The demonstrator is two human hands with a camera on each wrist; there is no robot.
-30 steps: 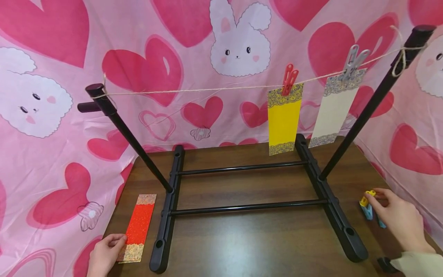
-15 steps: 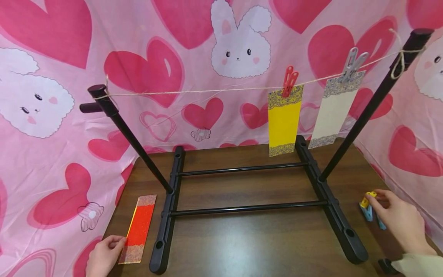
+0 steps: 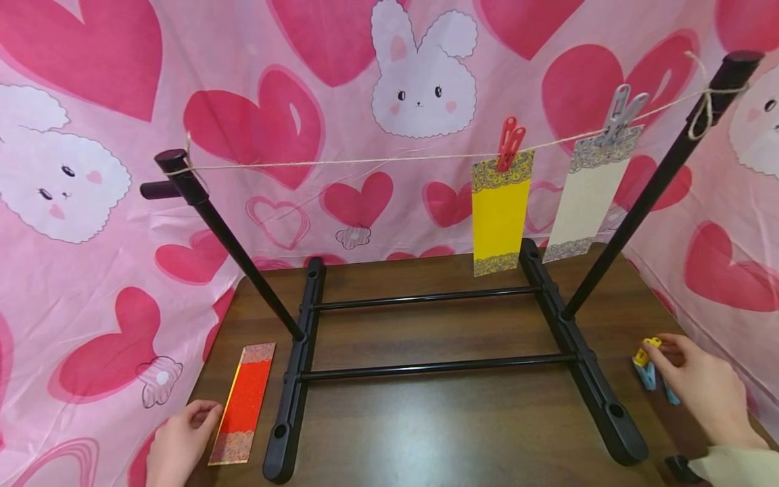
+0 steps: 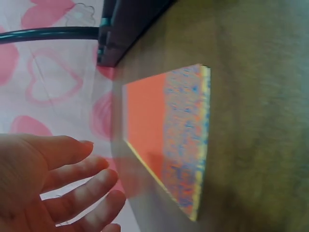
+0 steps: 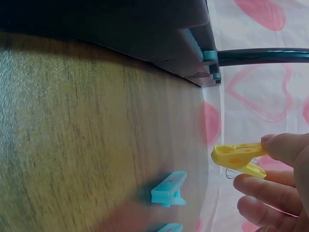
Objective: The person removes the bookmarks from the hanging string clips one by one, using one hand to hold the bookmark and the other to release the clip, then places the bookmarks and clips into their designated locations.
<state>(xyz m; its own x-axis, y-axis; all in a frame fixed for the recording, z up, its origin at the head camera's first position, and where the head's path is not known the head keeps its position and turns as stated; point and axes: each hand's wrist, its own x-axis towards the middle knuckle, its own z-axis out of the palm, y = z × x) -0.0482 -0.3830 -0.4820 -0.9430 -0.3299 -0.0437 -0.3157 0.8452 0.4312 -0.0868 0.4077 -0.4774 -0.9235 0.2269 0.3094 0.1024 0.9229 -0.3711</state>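
Observation:
In the head view, a red card (image 3: 245, 399) with patterned end bands lies on the table at the left. My left hand (image 3: 182, 436) is beside its left edge; the left wrist view shows the fingers (image 4: 79, 198) loosely bent and apart from the card. On the far right, my right hand (image 3: 706, 385) pinches a yellow clothespin (image 5: 234, 157) between thumb and fingers. Blue clothespins (image 5: 169, 189) lie on the table just beneath it. From the string (image 3: 341, 162) hang a yellow card (image 3: 500, 220) under a red clothespin (image 3: 510, 145) and a cream card (image 3: 587, 203) under a grey clothespin (image 3: 622, 115).
A black frame (image 3: 437, 367) with two uprights and crossbars stands on the brown table (image 3: 426, 426), its string tied between the post tops. Pink cloth (image 3: 365, 88) with hearts and rabbits surrounds the back and sides. A small black object (image 3: 680, 467) lies near my right sleeve.
My left hand has let go of the red card's edge and drawn slightly away from it. My right hand stays put with the yellow clothespin.

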